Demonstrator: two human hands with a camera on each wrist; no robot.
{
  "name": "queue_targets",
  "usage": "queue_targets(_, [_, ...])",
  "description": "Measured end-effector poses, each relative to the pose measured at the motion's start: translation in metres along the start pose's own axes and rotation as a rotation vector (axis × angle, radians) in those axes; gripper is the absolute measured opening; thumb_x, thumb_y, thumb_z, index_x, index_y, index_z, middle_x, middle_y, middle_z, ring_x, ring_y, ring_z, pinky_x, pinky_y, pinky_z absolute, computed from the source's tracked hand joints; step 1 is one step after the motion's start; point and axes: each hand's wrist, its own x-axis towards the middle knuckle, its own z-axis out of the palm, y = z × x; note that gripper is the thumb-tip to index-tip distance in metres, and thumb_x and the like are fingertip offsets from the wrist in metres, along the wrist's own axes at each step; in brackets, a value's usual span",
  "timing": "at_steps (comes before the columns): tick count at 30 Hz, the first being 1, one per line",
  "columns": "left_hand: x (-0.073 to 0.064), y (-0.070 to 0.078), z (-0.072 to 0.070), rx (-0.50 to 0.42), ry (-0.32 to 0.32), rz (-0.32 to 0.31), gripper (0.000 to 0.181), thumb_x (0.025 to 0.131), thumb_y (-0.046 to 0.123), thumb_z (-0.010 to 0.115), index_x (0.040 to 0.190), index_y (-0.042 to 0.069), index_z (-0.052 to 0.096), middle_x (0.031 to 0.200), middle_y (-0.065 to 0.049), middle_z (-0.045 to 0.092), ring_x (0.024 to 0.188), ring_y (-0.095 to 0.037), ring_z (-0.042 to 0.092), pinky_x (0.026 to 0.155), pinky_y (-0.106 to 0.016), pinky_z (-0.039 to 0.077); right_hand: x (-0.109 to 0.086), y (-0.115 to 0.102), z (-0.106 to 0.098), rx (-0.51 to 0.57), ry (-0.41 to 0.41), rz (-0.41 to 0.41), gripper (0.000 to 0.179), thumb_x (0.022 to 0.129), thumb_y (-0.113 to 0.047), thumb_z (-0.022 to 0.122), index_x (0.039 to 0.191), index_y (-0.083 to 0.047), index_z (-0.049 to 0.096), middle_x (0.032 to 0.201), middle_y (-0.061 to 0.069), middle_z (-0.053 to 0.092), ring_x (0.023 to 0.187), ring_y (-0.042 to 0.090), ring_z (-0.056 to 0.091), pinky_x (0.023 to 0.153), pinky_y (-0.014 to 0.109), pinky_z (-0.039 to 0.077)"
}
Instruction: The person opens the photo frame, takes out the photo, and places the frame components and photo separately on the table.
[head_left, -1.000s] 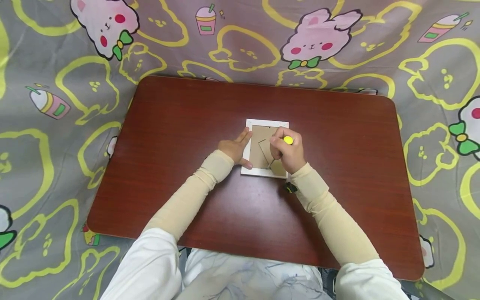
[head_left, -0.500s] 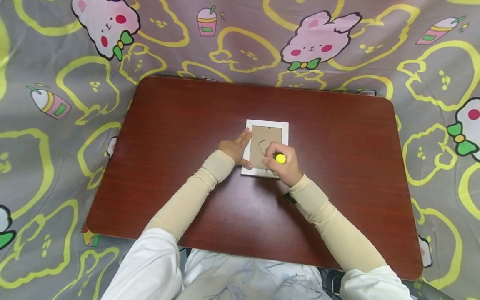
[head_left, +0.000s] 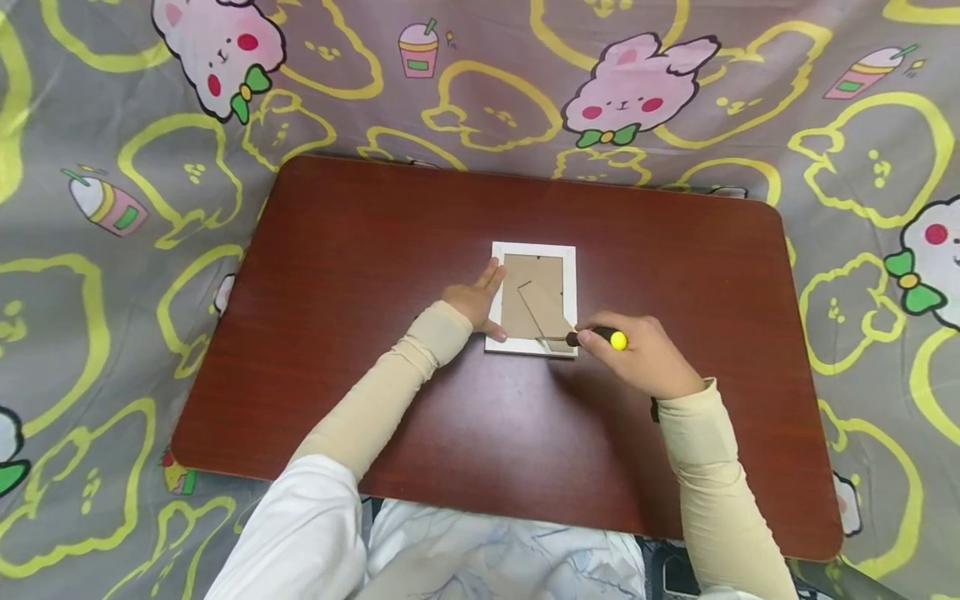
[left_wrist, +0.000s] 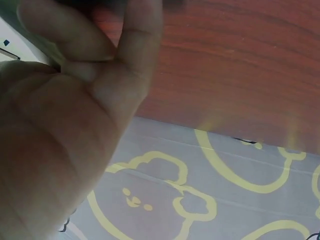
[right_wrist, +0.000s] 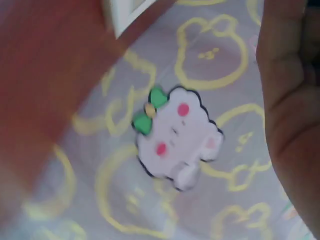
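A white picture frame (head_left: 532, 345) lies back side up on the table, its brown backing board (head_left: 543, 283) showing. A dark bent line and a small metal piece (head_left: 543, 342) near the lower edge are on the board. My left hand (head_left: 471, 302) rests on the frame's left border, fingers and thumb spread. In my right hand (head_left: 647, 354) I hold a screwdriver (head_left: 596, 337) with a black and yellow handle; its thin shaft points left over the frame's lower right part. Whether its tip touches the metal piece is hard to tell. The right wrist view shows only a frame corner (right_wrist: 122, 15).
The reddish-brown table (head_left: 390, 225) has rounded corners and stretches out around the frame. Patterned cloth (head_left: 480, 92) hangs behind it and on both sides. The person's lap is at the near edge.
My right hand has moved off the frame to the right, and the screwdriver has gone from upright to nearly flat, its shaft now visible. My left hand has stayed on the frame.
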Motion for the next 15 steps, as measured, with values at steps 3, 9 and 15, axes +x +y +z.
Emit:
queue_targets(3, [0.0,-0.002,0.0,0.006,0.0,-0.006,0.133,0.074,0.067,0.075,0.161,0.015,-0.012,0.166,-0.002,-0.018,0.119,-0.031,0.06,0.076,-0.04,0.053,-0.001,0.004,0.004,0.043,0.082,0.051,0.021,0.095,-0.007,0.066,0.113,-0.01,0.076,0.085,-0.002,0.071,0.069,0.012,0.06,0.065,0.023,0.045])
queue_targets(9, [-0.002,-0.001,0.002,0.009,0.016,-0.009,0.133,0.073,0.067,0.075,0.162,0.015,-0.009,0.167,-0.002,-0.015,0.121,-0.035,0.058,0.084,-0.045,0.052,0.002,0.02,0.06,-0.226,0.32,-0.014,0.032,0.091,-0.007,0.06,0.12,-0.007,0.075,0.079,0.012,0.065,0.063,0.023,0.055,0.055,0.041,0.047])
queue_targets(15, [0.0,0.0,0.001,0.006,0.041,-0.005,0.133,0.072,0.066,0.076,0.162,0.016,-0.008,0.167,-0.002,-0.014,0.119,-0.031,0.06,0.077,-0.04,0.053,0.004,0.023,0.096,-0.427,0.376,0.011,0.039,0.088,-0.014,0.063,0.126,-0.008,0.07,0.072,0.017,0.052,0.046,0.036,0.047,0.042,0.056,0.044])
